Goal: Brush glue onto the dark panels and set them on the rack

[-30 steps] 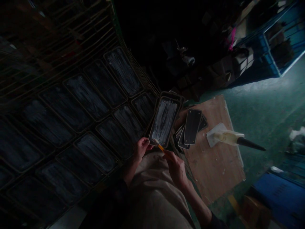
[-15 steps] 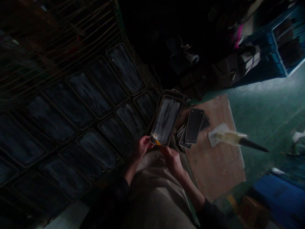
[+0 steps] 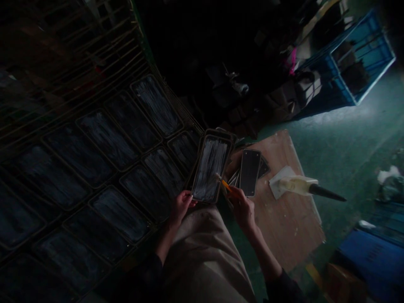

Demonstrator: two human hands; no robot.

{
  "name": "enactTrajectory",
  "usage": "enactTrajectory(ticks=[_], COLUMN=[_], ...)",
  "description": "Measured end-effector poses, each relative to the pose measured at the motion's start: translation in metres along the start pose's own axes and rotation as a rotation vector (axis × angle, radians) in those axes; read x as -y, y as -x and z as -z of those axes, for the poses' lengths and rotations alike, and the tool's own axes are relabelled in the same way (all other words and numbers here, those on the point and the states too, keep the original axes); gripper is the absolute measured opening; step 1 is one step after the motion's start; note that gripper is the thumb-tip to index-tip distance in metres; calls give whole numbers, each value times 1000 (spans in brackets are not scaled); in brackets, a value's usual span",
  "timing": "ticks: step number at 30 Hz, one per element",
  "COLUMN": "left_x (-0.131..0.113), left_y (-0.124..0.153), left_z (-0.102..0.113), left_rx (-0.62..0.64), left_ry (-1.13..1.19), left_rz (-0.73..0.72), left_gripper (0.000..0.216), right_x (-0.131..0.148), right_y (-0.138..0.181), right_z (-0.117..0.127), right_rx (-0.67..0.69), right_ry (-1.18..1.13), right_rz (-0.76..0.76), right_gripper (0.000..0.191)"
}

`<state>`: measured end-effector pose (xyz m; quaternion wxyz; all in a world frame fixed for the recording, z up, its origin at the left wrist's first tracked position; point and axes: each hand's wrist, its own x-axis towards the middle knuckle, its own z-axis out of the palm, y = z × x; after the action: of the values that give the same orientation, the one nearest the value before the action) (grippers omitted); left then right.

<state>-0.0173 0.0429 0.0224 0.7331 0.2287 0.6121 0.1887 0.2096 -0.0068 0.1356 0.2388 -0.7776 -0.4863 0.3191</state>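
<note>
Down over the lap, the left hand (image 3: 181,206) comes up from the lower left with the forearm angled inward. Its fingers are curled around the near end of a rimmed panel (image 3: 210,168), and the thumb lies over the edge. The panel is tilted up and away, its dark face streaked with white coating, and at least one more of the same sort sits stacked behind it.

Over on the other side, the right hand (image 3: 244,208) rises on a bent wrist, the forearm running back down to the lower right. Its fingers pinch a brush (image 3: 224,183) by an orange handle. The brush tip points up-left and sits right at the panel's right rim, though I cannot tell if the bristles touch.

Just beyond the right hand, a pile of dark plates (image 3: 249,172) lies fanned on the wooden bench (image 3: 284,227). A glue tube (image 3: 303,185) with a long dark nozzle rests on a white cloth (image 3: 279,185) further right.

Off to the left, a wire rack (image 3: 94,84) holds rows of coated panels (image 3: 107,139), all streaked white. A blue crate (image 3: 356,63) stands in the far right corner on the green floor (image 3: 347,139).
</note>
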Motion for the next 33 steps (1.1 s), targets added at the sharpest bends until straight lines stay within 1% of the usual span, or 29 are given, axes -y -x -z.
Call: enactTrajectory(ticks=[2,4,6,7,8,10,12,13,15,18,21,23,24,26,28,30,31,33], left_x=[2,2,1,0,-2,-7,-11,-13,-16,-17,-17,-19,-20,-25,-32,-40,-44,-47], left_y=[-2,-4,-5,-4,-3,0,4,7,10,13,13,13,14,18,23,29,32,34], left_z=[0,1,0,0,-1,-3,-5,-7,-9,-11,-11,-11,-11,-10,-10,-11,-12,-13], left_rx=[17,15,17,25,35,43,20,6,-9,-9,0,11,20,51,108,189,234,292], left_ry=[2,11,-2,-17,-33,-53,-49,-43,-35,-25,3,28,40,72,118,169,188,211], left_rz=[8,21,32,32,28,14,0,-2,3,20,25,37,47,66,85,100,103,103], left_gripper=[41,45,45,44,42,39,39,39,40,42,43,45,45,46,47,49,50,52], right_x=[-2,-4,-7,-9,-10,-12,-11,-11,-11,-13,-9,-4,0,5,9,10,10,10], right_y=[-4,-11,-24,-33,-44,-69,-91,-100,-108,-100,-78,-66,-62,-59,-62,-67,-69,-74], right_z=[2,2,5,8,11,20,27,29,28,22,19,22,25,32,38,42,42,38], right_rx=[16,85,138,128,88,-44,-153,-176,-163,-101,4,77,87,36,-72,-164,-185,-152], right_ry=[-4,-15,-18,-15,-8,16,44,63,101,153,146,83,41,-39,-74,-59,-39,1], right_rz=[46,112,176,195,208,217,227,240,273,282,198,136,110,77,64,77,94,162], right_gripper=[26,26,26,26,26,26,27,28,29,28,26,25,25,26,27,28,27,27])
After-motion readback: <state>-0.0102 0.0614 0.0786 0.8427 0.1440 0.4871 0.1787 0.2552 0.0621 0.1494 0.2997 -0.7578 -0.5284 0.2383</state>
